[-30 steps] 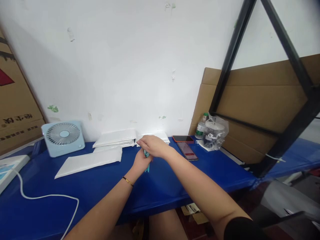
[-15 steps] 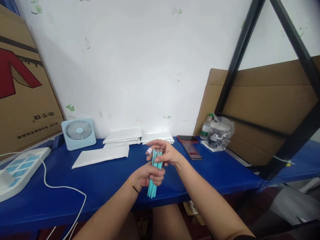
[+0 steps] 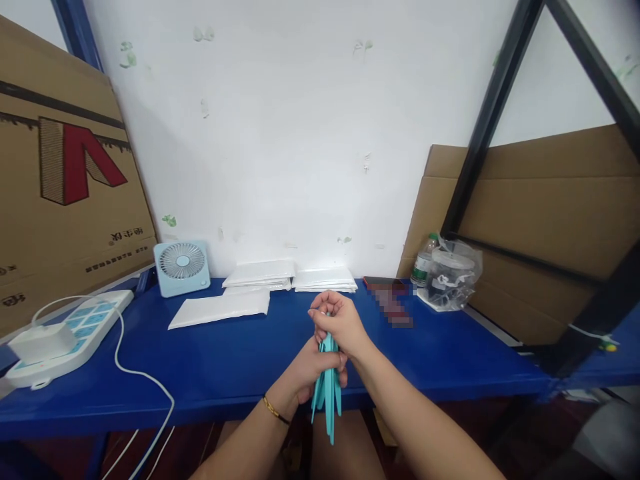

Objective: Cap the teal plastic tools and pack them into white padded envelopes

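Observation:
A bundle of several thin, flat turquoise sticks (image 3: 329, 397) hangs in front of me at the table's front edge, lower ends fanned apart. My left hand (image 3: 316, 368), with a gold bracelet at its wrist, is closed round the middle of the bundle. At the upper end, my right hand (image 3: 343, 325) has its fingers curled and pressed together against the sticks' tops. The right fingers hide those tops, so the exact kind of stick does not show.
On the blue table (image 3: 225, 360) lie white padded envelopes (image 3: 260, 272). A light blue fan (image 3: 183, 267) and a power strip (image 3: 95, 337) with a white cable stand left. A phone (image 3: 387, 287), bottle (image 3: 424, 263) and bagged tub (image 3: 450, 277) sit right, beside a black post (image 3: 493, 113).
My view has turned slightly left. Both hands have brought the sticks lower and nearer to me; the lower ends have spread apart and the right fingers now cover the tops.

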Motion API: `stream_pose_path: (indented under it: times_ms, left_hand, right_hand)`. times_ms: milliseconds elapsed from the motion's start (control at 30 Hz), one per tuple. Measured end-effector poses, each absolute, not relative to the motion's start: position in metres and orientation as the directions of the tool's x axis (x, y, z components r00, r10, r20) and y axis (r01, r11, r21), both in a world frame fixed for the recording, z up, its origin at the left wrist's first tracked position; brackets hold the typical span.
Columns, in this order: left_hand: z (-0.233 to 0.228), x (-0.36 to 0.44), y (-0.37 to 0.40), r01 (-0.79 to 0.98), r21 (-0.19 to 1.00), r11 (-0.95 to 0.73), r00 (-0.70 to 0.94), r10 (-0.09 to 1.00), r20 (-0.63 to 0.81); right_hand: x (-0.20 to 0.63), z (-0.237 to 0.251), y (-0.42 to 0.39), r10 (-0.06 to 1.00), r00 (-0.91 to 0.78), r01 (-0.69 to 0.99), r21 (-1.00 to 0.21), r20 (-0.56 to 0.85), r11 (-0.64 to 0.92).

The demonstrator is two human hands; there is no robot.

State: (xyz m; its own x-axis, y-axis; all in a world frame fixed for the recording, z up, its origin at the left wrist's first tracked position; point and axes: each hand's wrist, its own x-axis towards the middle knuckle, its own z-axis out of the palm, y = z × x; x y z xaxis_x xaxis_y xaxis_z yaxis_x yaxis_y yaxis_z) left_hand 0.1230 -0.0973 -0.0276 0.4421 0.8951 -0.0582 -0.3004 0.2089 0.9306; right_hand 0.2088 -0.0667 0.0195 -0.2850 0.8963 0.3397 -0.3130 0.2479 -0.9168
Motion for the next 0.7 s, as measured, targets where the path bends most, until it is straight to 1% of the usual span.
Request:
stream_pose_path:
  times_ms: [67, 267, 367, 433, 500, 567, 633, 700]
  left_hand:
    - [-0.023, 0.124, -0.099, -0.281, 0.940, 0.194, 0.426, 0.903, -0.059]
    - [-0.025, 0.121, -0.104, -0.129, 0.989, 0.074, 0.419, 0.908, -0.013]
    - [-0.033, 0.122, -0.101, 0.011, 0.999, -0.045, 0.322, 0.946, 0.039]
    - [-0.036, 0.124, -0.098, 0.116, 0.990, -0.077, 0.260, 0.965, 0.045]
    - [-0.036, 0.124, -0.095, 0.153, 0.988, -0.016, 0.261, 0.965, -0.025]
    - [-0.033, 0.122, -0.095, 0.087, 0.989, 0.119, 0.341, 0.929, -0.142]
    - [-0.027, 0.117, -0.097, -0.051, 0.962, 0.269, 0.492, 0.845, -0.210]
    - [-0.023, 0.113, -0.102, -0.193, 0.888, 0.417, 0.669, 0.718, -0.192]
  right_hand:
    - [0.211, 0.019, -0.065, 0.907, -0.245, -0.319, -0.912, 0.342, 0.257]
    - [0.219, 0.013, -0.056, 0.935, -0.106, -0.348, -0.893, 0.340, 0.285]
    - [0.222, 0.008, -0.048, 0.936, -0.004, -0.342, -0.880, 0.351, 0.329]
    - [0.222, 0.006, -0.043, 0.935, 0.052, -0.332, -0.876, 0.352, 0.349]
    - [0.223, 0.005, -0.040, 0.938, 0.072, -0.328, -0.880, 0.338, 0.343]
    - [0.226, 0.007, -0.039, 0.949, 0.051, -0.348, -0.885, 0.313, 0.310]
    - [0.233, 0.010, -0.041, 0.956, -0.026, -0.421, -0.871, 0.292, 0.254]
    - [0.242, 0.011, -0.047, 0.940, -0.179, -0.530, -0.833, 0.292, 0.158]
